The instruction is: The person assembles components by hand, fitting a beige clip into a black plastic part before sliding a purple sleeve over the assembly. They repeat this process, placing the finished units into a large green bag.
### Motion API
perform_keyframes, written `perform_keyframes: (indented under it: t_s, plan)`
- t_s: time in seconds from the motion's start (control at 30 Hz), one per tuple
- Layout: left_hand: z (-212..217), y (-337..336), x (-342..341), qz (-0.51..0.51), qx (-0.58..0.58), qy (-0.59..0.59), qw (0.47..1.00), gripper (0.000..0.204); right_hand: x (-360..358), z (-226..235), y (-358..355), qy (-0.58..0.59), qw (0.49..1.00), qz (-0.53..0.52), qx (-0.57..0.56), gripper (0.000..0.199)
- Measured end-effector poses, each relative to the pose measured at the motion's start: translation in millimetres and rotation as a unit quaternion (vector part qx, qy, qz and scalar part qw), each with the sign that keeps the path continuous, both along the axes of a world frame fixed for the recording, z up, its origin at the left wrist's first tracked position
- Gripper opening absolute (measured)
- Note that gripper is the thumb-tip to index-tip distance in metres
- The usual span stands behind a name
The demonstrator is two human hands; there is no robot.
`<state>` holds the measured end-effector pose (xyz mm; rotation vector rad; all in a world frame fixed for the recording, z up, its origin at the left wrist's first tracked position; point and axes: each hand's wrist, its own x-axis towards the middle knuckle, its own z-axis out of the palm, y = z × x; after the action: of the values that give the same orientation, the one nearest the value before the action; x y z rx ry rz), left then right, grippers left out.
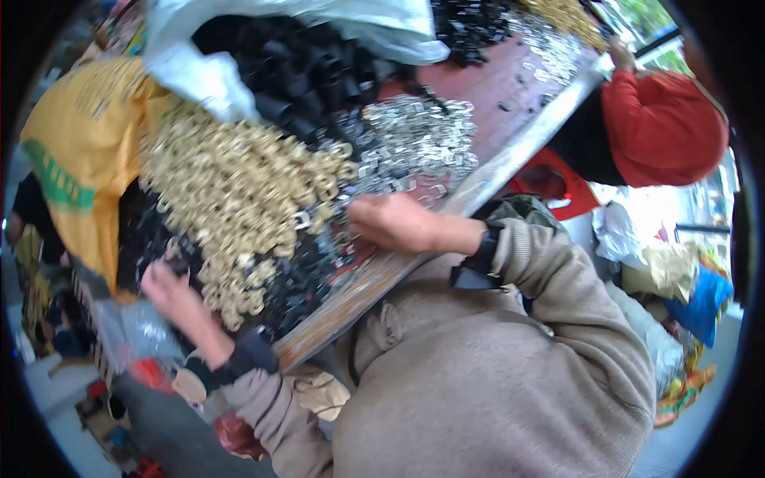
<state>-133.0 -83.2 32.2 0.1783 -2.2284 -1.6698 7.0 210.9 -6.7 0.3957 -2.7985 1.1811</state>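
Observation:
My right hand point(392, 223) is closed, its fingertips pressed down at the table's near side, between the beige rings and the silver metal pieces. What it pinches, if anything, is too small to make out. At the left, my left hand point(169, 288) hovers by small black pieces point(147, 231); motion blur smears its fingers. Between the two hands spreads a large heap of beige plastic rings point(239, 175). Flat silver metal pieces point(418, 135) lie in a pile beyond my right hand. More small black pieces point(299, 287) are scattered along the near edge.
A white plastic bag point(382, 36) spills black tube-like parts point(311, 80) at the back. A yellow woven sack point(88, 135) stands at the left. The table's wooden edge point(331, 311) runs diagonally before me. Another person in a red cap point(665, 127) works at the far right.

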Motion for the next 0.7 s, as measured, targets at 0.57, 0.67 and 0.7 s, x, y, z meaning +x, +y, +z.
perform_keyframes:
  t_s: [0.57, 0.67, 0.7]
  plan:
    - [-28, 46, 90, -0.396, 0.427, -0.289, 0.759, 0.035, -38, -24, -94, 0.067, 0.898, -0.059, -0.43, 0.017]
    - [-23, 39, 104, -0.307, 0.235, -0.243, 0.89, 0.015, -41, -29, -104, 0.032, 0.904, -0.039, -0.424, 0.018]
    - [-26, 45, 103, -0.318, 0.23, -0.246, 0.886, 0.015, -41, -35, -98, 0.038, 0.903, -0.049, -0.424, 0.018]
